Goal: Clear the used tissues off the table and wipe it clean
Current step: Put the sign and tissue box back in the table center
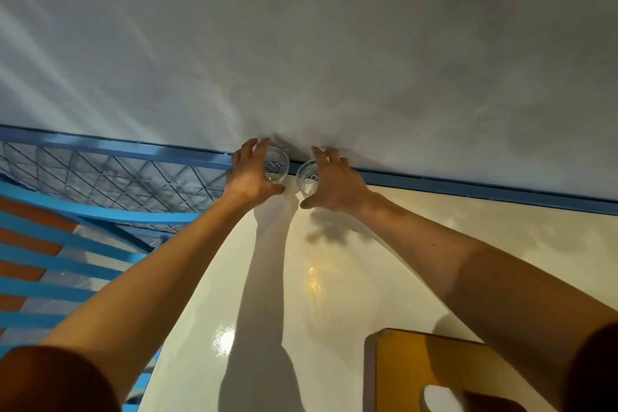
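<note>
Two clear patterned glasses stand at the far edge of the glossy cream table [334,294], close to the wall. My left hand [249,174] wraps round the left glass [277,165], fingers over its far side and thumb at its base. My right hand [334,182] is spread beside and over the right glass [306,177], with its fingers fanned out and its thumb just below the glass. No tissues and no cloth are in view.
A yellow wooden box [434,365] with a white oval opening sits at the near right of the table. A blue slatted chair [60,264] and a blue wire-mesh frame [117,174] stand to the left. A grey wall [334,43] rises behind the table.
</note>
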The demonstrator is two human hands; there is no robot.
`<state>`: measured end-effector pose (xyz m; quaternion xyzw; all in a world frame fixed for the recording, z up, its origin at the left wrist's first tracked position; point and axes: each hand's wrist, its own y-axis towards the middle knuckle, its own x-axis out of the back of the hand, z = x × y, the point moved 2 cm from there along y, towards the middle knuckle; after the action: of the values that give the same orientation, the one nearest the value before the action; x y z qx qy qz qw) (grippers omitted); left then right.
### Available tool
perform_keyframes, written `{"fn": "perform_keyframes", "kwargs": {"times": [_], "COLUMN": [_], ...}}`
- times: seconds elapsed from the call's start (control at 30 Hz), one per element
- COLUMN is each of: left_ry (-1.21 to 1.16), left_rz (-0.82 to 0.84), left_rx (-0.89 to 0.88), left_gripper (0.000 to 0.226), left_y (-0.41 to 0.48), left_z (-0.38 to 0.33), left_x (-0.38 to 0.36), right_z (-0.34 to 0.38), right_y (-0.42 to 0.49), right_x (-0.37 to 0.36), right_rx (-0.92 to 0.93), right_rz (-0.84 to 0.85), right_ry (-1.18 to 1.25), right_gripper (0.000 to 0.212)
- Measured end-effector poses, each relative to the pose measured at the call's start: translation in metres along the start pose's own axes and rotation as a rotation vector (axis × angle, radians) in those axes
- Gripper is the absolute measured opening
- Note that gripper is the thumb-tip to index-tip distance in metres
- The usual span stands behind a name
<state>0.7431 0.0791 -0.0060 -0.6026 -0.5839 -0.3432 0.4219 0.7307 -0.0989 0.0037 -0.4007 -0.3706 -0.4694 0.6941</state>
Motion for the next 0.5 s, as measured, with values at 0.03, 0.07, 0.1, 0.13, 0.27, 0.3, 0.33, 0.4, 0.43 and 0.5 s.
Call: {"fn": "perform_keyframes", "kwargs": {"times": [0.03,0.07,0.1,0.13,0.27,0.3,0.33,0.4,0.43,0.5], "left_ry": [-0.033,-0.06,-0.075,-0.081,-0.101,-0.118,-0.133,-0.134,-0.127,-0.128], "left_rz": [0.023,0.035,0.037,0.039,0.034,0.039,0.04,0.041,0.041,0.051], "left_rx": [0.001,0.002,0.004,0.004,-0.08,-0.095,-0.109,-0.15,-0.169,-0.207], "left_gripper": [0.101,0.098,0.096,0.094,0.092,0.092,0.092,0.093,0.093,0.094], "left_y": [0.002,0.003,0.003,0.0,-0.034,-0.046,-0.06,-0.092,-0.108,-0.145], "left_z": [0.0,-0.001,-0.002,-0.003,-0.015,-0.019,-0.024,-0.035,-0.04,-0.051], "left_x": [0.0,0.0,0.002,0.004,0.017,0.021,0.026,0.039,0.047,0.061], "right_z": [0.0,0.0,0.0,0.0,-0.002,-0.002,-0.003,-0.001,-0.001,-0.002], "right_y": [0.001,0.001,0.001,-0.002,-0.031,-0.043,-0.058,-0.095,-0.114,-0.16], "right_x": [-0.001,0.0,0.002,0.005,0.029,0.037,0.047,0.065,0.072,0.085], "right_rx": [-0.003,-0.006,-0.007,-0.009,-0.013,-0.017,-0.023,-0.041,-0.056,-0.091], "right_rz": [0.001,-0.006,-0.017,-0.025,-0.075,-0.082,-0.088,-0.111,-0.126,-0.131], "right_ry": [0.011,0.026,0.045,0.067,0.099,0.101,0.107,0.099,0.09,0.089], "right_gripper": [0.105,0.098,0.093,0.09,0.091,0.092,0.093,0.093,0.094,0.096]}}
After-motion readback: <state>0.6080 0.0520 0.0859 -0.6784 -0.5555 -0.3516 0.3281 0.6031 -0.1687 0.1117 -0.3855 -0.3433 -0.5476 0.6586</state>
